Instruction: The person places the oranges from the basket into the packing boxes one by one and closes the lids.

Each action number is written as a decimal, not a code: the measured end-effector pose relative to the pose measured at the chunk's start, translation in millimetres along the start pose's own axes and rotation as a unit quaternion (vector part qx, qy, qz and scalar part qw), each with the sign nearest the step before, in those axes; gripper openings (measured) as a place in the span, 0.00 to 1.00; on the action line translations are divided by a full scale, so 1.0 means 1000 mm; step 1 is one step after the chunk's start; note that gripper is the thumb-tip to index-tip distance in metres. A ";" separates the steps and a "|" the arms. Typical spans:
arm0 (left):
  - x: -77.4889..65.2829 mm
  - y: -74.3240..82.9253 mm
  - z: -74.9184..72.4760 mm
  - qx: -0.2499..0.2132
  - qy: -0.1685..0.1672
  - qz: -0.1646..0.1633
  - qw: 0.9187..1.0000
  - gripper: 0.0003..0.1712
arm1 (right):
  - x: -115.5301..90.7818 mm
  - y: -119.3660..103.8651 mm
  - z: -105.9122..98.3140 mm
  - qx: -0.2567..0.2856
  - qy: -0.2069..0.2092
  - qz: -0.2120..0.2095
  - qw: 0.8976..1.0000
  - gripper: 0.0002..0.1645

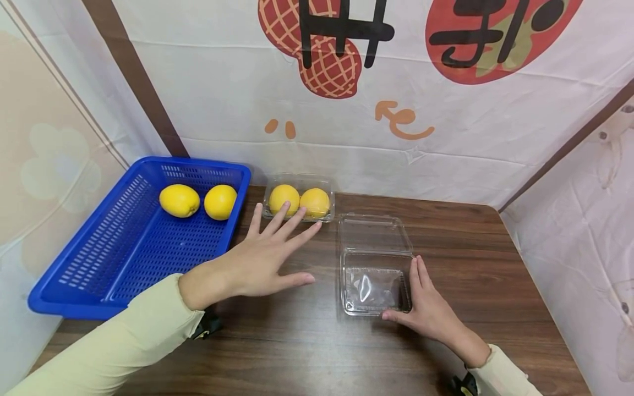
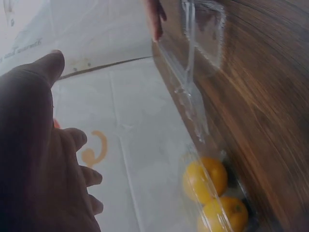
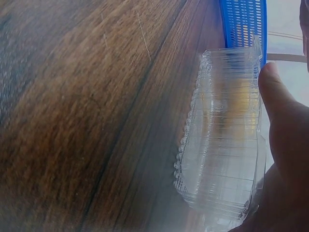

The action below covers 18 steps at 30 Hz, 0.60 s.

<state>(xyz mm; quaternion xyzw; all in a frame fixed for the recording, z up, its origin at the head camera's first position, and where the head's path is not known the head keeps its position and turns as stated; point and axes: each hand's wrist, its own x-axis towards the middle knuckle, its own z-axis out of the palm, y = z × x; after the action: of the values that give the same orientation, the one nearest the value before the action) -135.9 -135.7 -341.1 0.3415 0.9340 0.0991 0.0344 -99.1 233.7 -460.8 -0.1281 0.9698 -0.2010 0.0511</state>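
Resting my right hand (image 1: pixel 431 305) at the near right corner of an open, hinged box of clear plastic (image 1: pixel 376 291), I have its fingers stretched along the right wall and its thumb at the near edge, touching rather than curled round it. The box sits on the brown wood-grain surface (image 1: pixel 307 352), nothing inside, its lid laid back away from me.

My left hand (image 1: pixel 257 261) is in the air between that box and a blue plastic basket with slotted walls (image 1: pixel 158 258). Its fingers are spread wide and hold nothing. In the head view their tips overlap a second clear plastic box (image 1: pixel 299 179), which contains two round yellow fruits (image 1: pixel 284 192) side by side; the left wrist view shows my fingers apart from it. Whether that box is latched I cannot tell. Two more yellow fruits (image 1: pixel 180 201), one of them a longer oval, lie in the far part of the basket.

I judge the step in hand to be getting the open box placed and steady for filling, with one box already filled. The next move, as I read it, calls for the left fingers to go over the basket's near rim, close round one fruit and bring it across, while the right fingers keep the light box from sliding.
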 end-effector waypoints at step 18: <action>-0.006 -0.023 0.000 0.011 -0.023 -0.031 0.999 0.51 | 0.000 0.000 -0.001 -0.001 0.000 -0.004 1.000 0.83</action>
<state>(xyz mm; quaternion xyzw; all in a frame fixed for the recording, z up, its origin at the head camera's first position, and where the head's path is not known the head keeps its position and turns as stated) -146.5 -156.8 -345.9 0.3150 0.9441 0.0795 0.0552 -99.3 234.0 -460.4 -0.1320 0.9694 -0.2007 0.0498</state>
